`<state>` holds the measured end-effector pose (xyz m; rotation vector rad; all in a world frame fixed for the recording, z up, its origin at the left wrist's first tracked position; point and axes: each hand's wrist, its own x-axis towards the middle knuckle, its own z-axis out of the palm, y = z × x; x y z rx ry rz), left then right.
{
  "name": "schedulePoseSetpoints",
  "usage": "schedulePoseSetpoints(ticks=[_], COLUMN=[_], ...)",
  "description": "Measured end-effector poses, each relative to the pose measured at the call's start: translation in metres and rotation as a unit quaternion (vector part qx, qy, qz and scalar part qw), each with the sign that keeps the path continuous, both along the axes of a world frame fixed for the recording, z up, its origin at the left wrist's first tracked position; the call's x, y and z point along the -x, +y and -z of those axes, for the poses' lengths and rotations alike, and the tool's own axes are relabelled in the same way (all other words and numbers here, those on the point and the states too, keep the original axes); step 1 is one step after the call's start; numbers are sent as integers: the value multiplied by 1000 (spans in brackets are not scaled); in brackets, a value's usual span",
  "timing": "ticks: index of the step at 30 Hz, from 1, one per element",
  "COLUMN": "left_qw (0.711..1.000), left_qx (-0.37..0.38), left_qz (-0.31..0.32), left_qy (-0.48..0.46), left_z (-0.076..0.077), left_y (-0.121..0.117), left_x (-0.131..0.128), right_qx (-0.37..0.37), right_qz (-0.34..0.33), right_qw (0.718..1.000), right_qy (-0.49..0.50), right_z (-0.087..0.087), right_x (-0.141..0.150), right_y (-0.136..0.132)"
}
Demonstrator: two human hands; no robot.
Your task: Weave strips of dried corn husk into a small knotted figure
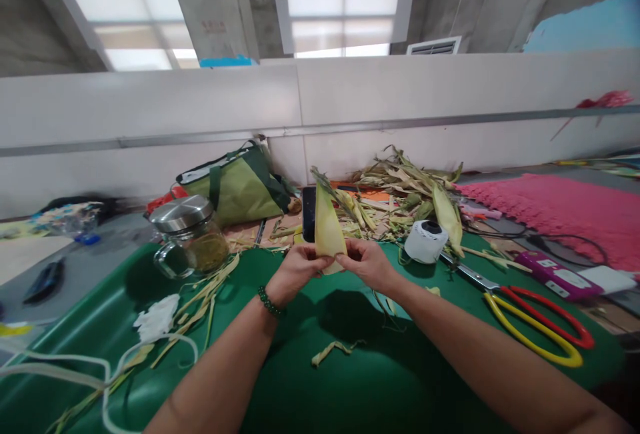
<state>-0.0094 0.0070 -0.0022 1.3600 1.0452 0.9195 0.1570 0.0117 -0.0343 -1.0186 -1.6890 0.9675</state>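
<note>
A pale yellow-green corn husk [329,226] stands upright above the green mat, its pointed tip away from me. My left hand [301,269] pinches its lower edge from the left, a dark bead bracelet on the wrist. Opposite it, my right hand [367,263] grips the same edge, the two thumbs almost meeting at the front. The fingers behind the husk are partly hidden. Behind the husk lies a dark phone [309,213], partly covered. A small curled husk scrap [333,352] rests on the mat below my hands.
Scissors [493,287] with red and yellow handles lie right, near a white roll [426,243]. A husk pile [400,181] sits at the back. Left are a lidded glass mug [207,247], a green bag [243,187], crumpled white tissue [156,319] and a white cord [107,371].
</note>
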Motion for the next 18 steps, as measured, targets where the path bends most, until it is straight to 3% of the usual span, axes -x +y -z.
schedulePoseSetpoints(ticks=[5,18], left_qw=[1000,999], left_qx=[-8,-45], left_qz=[4,12], left_qy=[-2,19], left_z=[4,-6], left_y=[3,-3], left_x=[0,-5], right_qx=[41,0], right_qz=[-28,-25], right_qw=[999,999], right_qy=[10,-41], right_z=[-4,2], right_x=[1,-2], right_y=[-3,0])
